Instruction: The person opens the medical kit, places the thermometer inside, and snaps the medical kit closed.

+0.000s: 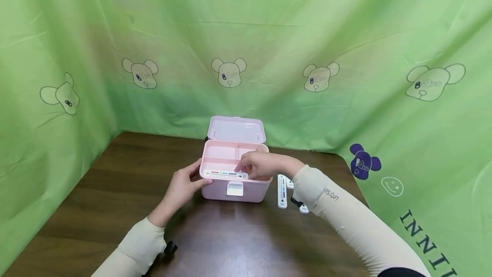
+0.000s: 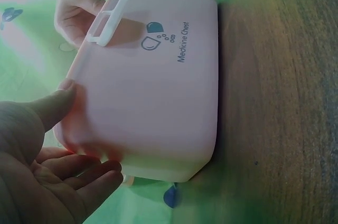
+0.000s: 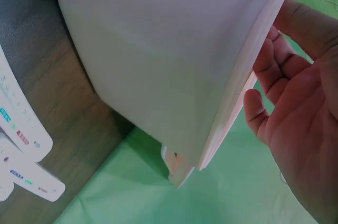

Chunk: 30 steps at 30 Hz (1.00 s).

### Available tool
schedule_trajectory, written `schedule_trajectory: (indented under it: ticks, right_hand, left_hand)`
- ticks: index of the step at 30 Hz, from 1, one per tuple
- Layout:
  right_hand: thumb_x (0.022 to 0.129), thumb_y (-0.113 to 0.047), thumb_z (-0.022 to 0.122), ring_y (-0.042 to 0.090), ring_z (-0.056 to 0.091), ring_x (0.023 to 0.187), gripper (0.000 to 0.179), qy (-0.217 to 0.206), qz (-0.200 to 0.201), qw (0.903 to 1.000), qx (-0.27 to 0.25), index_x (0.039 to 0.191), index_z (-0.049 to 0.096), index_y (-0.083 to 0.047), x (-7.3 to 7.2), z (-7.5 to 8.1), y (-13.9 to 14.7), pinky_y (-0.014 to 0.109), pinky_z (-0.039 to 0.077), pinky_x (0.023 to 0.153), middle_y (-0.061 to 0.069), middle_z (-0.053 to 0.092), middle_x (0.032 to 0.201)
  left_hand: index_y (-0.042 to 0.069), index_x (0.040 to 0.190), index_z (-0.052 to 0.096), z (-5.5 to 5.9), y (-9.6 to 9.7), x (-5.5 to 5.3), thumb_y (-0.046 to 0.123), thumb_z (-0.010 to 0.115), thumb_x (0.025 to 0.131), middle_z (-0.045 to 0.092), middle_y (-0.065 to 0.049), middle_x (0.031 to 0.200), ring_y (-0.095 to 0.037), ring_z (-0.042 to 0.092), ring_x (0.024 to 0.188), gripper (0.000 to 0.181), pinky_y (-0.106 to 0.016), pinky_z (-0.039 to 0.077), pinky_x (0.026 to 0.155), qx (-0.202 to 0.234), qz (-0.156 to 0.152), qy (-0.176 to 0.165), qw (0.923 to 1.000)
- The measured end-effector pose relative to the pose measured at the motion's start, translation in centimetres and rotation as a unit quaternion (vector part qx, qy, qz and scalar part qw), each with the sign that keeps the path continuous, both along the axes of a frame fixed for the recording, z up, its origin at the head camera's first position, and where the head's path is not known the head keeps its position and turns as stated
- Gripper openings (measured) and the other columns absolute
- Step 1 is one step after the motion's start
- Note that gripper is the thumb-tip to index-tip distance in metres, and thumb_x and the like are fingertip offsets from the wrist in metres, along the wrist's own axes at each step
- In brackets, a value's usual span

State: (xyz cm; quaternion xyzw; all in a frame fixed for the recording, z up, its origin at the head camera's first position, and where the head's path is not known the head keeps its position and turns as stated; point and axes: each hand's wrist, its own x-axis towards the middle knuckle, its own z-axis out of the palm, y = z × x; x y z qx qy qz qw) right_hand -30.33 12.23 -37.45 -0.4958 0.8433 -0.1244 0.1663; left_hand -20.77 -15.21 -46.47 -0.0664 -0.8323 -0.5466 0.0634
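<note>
Pink medicine chest (image 1: 235,183) sits mid-table (image 1: 127,174), lid (image 1: 236,129) up. A white strip (image 1: 226,175) lies along the front of its divided tray. Your left hand (image 1: 183,187) braces the chest's left side, fingers relaxed. Your right hand (image 1: 258,164) pinches the strip's end.

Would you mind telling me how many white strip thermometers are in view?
3: one in the box under the right hand, two on the table. The sleeve may hide more.

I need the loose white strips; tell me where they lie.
In the head view, the white strips lie on the brown table, right of the pink medicine chest, beside the right forearm.
</note>
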Motion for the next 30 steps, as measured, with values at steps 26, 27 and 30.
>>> schedule_trajectory:
  ticks: [26,27,30]
  right_hand:
    - [0.097,-0.024,0.072,0.021,0.066,0.111,0.029,0.159,-0.095,0.9812,-0.055,0.122,0.074,-0.009,3.1,0.5,1.8,0.044,0.051,0.1,0.002,0.074,0.115]
    - [0.097,-0.026,0.072,0.022,0.065,0.114,0.031,0.17,-0.108,0.9776,-0.059,0.122,0.074,-0.009,3.3,0.7,2.0,0.046,0.049,0.102,0.002,0.074,0.116]
    - [0.096,-0.033,0.073,0.025,0.064,0.117,0.037,0.177,-0.149,0.9698,-0.077,0.125,0.072,-0.01,4.3,1.3,3.0,0.049,0.046,0.105,0.003,0.073,0.12]
  left_hand:
    - [0.001,0.151,0.048,0.0,-0.2,-0.2,0.025,0.087,0.084,0.058,-0.019,0.145,-0.032,0.063,0.126,0.081,-0.044,0.056,0.098,-0.009,0.001,0.004,1.0]
    - [0.001,0.151,0.048,0.1,-0.2,-0.2,0.026,0.087,0.084,0.058,-0.019,0.145,-0.033,0.063,0.126,0.082,-0.044,0.056,0.098,-0.012,0.001,0.005,0.9999]
    - [0.0,0.151,0.048,0.1,-0.2,-0.1,0.025,0.087,0.083,0.058,-0.019,0.144,-0.033,0.064,0.125,0.082,-0.044,0.056,0.098,-0.009,0.001,0.003,0.9999]
